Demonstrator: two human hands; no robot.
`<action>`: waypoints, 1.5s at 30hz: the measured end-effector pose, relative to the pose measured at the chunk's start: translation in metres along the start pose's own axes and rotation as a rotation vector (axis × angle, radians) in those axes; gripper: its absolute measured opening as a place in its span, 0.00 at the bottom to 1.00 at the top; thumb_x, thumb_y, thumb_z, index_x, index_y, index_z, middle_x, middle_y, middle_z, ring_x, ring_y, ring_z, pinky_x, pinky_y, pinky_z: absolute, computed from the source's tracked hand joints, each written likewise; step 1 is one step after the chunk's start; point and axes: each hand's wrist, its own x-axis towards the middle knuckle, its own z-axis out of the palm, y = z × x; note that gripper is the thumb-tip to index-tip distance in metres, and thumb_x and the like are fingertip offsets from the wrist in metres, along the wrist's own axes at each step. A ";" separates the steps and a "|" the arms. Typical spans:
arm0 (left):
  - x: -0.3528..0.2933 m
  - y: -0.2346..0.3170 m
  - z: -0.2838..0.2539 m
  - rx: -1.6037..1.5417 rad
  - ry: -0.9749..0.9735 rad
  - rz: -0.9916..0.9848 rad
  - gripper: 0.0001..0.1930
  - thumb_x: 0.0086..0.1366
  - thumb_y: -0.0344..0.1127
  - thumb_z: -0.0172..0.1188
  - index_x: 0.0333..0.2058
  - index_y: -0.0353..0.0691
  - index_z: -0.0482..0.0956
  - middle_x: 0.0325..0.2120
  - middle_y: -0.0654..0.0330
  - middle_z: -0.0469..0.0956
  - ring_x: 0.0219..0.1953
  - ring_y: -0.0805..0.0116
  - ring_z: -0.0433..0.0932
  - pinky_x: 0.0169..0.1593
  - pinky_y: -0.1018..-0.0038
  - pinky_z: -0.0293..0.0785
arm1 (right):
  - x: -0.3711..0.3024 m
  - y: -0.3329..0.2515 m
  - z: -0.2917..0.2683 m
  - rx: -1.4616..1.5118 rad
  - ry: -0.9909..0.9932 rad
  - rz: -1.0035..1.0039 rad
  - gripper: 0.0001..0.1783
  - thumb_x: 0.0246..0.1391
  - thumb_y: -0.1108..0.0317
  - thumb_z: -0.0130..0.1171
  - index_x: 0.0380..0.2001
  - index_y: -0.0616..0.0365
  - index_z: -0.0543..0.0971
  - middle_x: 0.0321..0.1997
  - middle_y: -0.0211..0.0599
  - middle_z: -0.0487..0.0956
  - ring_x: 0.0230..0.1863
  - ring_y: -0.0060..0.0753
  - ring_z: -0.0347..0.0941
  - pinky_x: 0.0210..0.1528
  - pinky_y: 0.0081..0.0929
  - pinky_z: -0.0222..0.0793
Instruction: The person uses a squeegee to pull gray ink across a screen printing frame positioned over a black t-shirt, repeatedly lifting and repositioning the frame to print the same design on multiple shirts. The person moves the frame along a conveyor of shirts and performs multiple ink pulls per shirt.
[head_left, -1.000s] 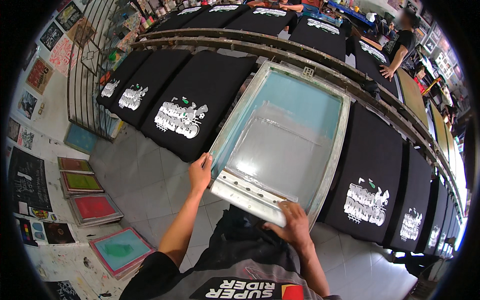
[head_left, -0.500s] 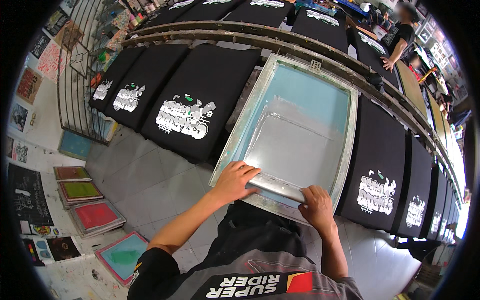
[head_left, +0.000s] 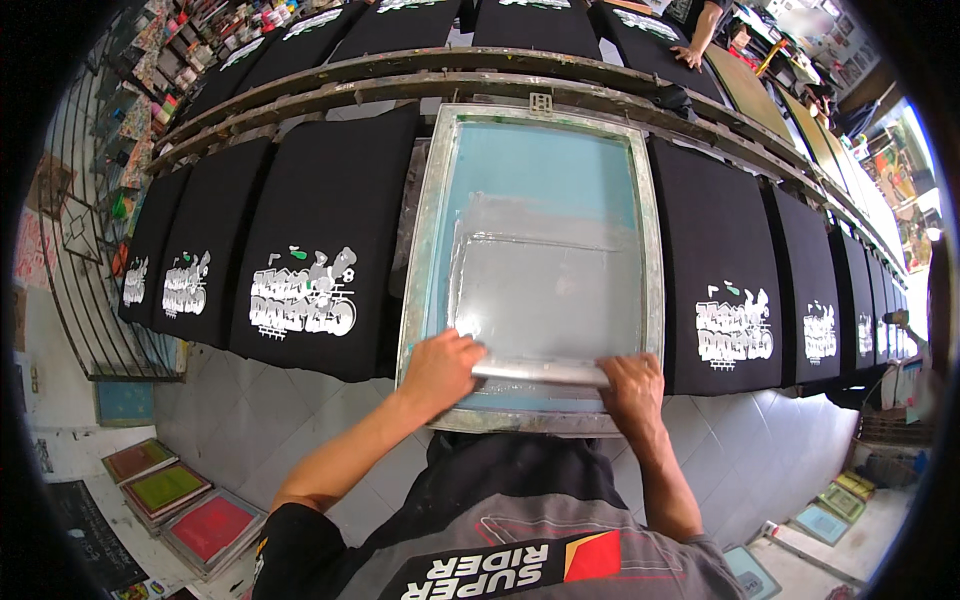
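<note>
Across the near end of the screen-printing frame (head_left: 650,260), a squeegee (head_left: 540,372) lies on the blue mesh (head_left: 550,160) at the lower edge of the gray ink (head_left: 550,300). The left hand (head_left: 443,368) has its grip closed around the squeegee's left end, the right hand (head_left: 634,388) around its right, between a black printed T-shirt (head_left: 325,200) and another black shirt (head_left: 715,220).

Person's got a grey and black tee (head_left: 650,572) on, left sleeve (head_left: 300,545) black, chunky white lettering on a black panel (head_left: 408,578), red-and-yellow patch (head_left: 596,556), thin red lines (head_left: 489,530), bare hands (head_left: 440,372).
</note>
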 end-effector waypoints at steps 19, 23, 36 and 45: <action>0.139 -0.110 -0.017 -0.041 -0.019 -0.149 0.23 0.56 0.60 0.76 0.38 0.47 0.93 0.20 0.49 0.83 0.27 0.45 0.86 0.38 0.54 0.84 | 0.256 0.098 0.052 -0.096 -0.198 -0.237 0.15 0.44 0.75 0.71 0.38 0.48 0.88 0.39 0.33 0.87 0.46 0.42 0.83 0.55 0.41 0.70; 0.053 -0.040 -0.023 -0.198 -0.161 -0.264 0.26 0.58 0.59 0.72 0.45 0.45 0.93 0.20 0.47 0.83 0.27 0.43 0.86 0.39 0.54 0.85 | 0.233 0.081 0.055 -0.057 -0.202 -0.503 0.13 0.46 0.75 0.69 0.36 0.47 0.87 0.39 0.28 0.86 0.46 0.37 0.82 0.59 0.38 0.69; 0.072 0.062 0.013 -0.293 -0.184 -0.437 0.26 0.58 0.50 0.75 0.50 0.38 0.88 0.29 0.45 0.88 0.35 0.42 0.88 0.44 0.51 0.85 | 0.230 0.118 -0.007 -0.148 -0.326 -0.560 0.19 0.43 0.76 0.73 0.42 0.45 0.88 0.43 0.25 0.88 0.54 0.32 0.82 0.72 0.48 0.61; 0.211 -0.085 0.010 0.075 0.094 -0.147 0.16 0.59 0.41 0.78 0.45 0.48 0.90 0.37 0.50 0.89 0.44 0.43 0.87 0.48 0.48 0.82 | 0.228 0.138 0.022 -0.138 -0.116 -0.047 0.20 0.47 0.67 0.77 0.47 0.50 0.89 0.44 0.37 0.90 0.49 0.46 0.86 0.63 0.44 0.70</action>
